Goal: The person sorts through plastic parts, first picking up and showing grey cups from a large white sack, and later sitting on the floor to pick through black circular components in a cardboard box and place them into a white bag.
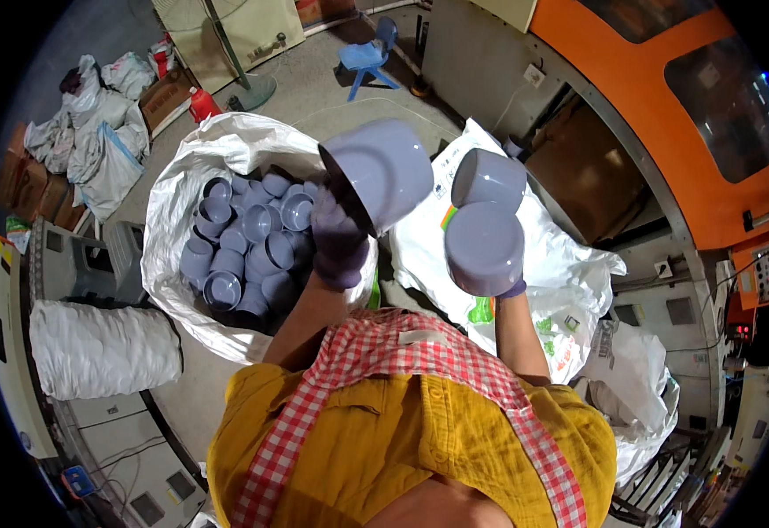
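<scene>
The left hand [340, 236], in a purple glove, reaches up at the open mouth of a large lavender-grey cup [393, 172] and grips it at the rim, the fingers partly lost in the shadowed interior. This cup is tilted, its opening facing down and to the left, between two white sacks. The right hand [518, 289] is mostly covered by a round lavender-grey cup [484, 251], with only a sliver of purple glove showing at its lower right edge; how its fingers are set I cannot tell. Just above that one, a second tilted cup [496, 179] overlaps it in view. To the left, an open white sack [166, 229] holds a jumbled heap of smaller-looking cups [261, 224] of the same colour, lying at many angles. Beneath the right-hand pair spreads a crumpled white printed sack [569, 246]. Farther off stands a small blue chair [365, 57].
</scene>
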Motion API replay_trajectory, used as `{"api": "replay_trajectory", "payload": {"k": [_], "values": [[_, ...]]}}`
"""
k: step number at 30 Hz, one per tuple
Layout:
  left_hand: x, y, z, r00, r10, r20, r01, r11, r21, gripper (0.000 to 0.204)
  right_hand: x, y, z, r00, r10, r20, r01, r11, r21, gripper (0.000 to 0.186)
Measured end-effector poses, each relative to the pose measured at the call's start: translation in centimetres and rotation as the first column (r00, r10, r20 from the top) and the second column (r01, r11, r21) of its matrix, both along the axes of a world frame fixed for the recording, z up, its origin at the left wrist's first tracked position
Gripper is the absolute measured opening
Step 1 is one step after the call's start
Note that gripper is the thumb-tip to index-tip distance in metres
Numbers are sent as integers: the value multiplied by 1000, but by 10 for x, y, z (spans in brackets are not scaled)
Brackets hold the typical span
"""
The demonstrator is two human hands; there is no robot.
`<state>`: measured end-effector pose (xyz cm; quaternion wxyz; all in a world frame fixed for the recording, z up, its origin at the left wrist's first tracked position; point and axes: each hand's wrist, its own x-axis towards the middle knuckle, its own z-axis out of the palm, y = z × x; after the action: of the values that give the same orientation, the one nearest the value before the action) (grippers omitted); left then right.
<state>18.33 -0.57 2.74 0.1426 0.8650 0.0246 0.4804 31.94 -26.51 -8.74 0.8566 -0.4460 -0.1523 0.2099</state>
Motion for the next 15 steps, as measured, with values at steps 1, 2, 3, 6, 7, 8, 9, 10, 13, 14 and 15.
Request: {"api": "replay_trajectory", "payload": {"k": [1,2,3,6,7,8,9,10,13,14,15], "values": [[0,1,0,1000,-11,10,12,994,-108,36,-6,3,27,1000,-10,-7,10,1000,-4,33],[2,2,1,999,-9,33,16,975,-220,38,-8,8,46,994,46,-98,-42,998,45,31],[7,0,0,999,-17,51,34,934,-355,40,-7,5,52,978,71,-195,-56,995,82,30],[-5,10,2,992,90,91,-13,780,-625,47,-10,13,61,990,-56,-128,62,997,46,28],[-8,19,-6,986,149,79,-59,743,-667,49,-13,15,64,989,-141,54,143,989,-40,26],[-11,29,-13,977,209,44,-131,750,-648,52,-16,20,71,987,-153,48,155,987,-37,26],[-14,37,-21,964,264,8,-200,750,-630,55,-20,24,79,942,-207,265,250,959,-137,23],[-15,35,-22,947,320,-24,-267,745,-611,59,-21,26,84,850,-225,476,362,906,-218,22],[-16,4,-10,990,-33,-140,-41,867,-496,67,-21,34,84,761,-293,579,461,872,-165,23],[-16,-7,-11,958,-225,-179,127,889,-440,72,-19,37,81,777,-284,562,454,871,-187,22],[-9,-19,-27,912,-399,-91,287,783,-552,79,-21,40,80,780,-278,561,448,874,-189,22]]}}
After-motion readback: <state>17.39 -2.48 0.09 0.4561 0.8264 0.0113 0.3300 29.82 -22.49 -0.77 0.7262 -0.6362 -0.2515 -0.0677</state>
